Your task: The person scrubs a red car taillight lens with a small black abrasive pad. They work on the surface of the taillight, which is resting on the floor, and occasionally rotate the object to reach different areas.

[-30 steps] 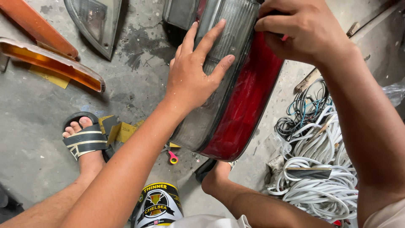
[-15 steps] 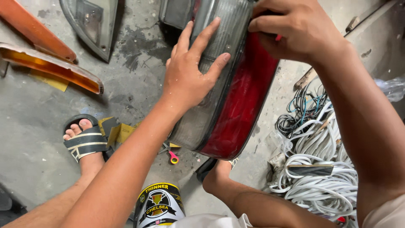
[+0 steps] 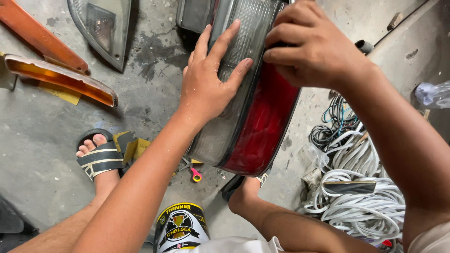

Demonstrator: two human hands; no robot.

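A long car tail light (image 3: pixel 255 126) with a clear grey strip and a red strip is held up over the concrete floor. My left hand (image 3: pixel 208 82) lies flat on the clear strip with fingers spread. My right hand (image 3: pixel 311 47) is curled over the upper right edge, fingers bent and pressing on the lens where clear meets red; something small may be under the fingers, but I cannot tell.
On the floor lie an orange lamp lens (image 3: pixel 58 79), another orange strip (image 3: pixel 40 37), a clear headlight unit (image 3: pixel 103 28), a tin can (image 3: pixel 182 229), small pink-handled pliers (image 3: pixel 194 175), coiled white and black cables (image 3: pixel 356 187), my sandalled foot (image 3: pixel 98 159).
The view has shifted slightly. My right hand has slid a little lower along the tail light's edge; my left hand keeps its flat hold.
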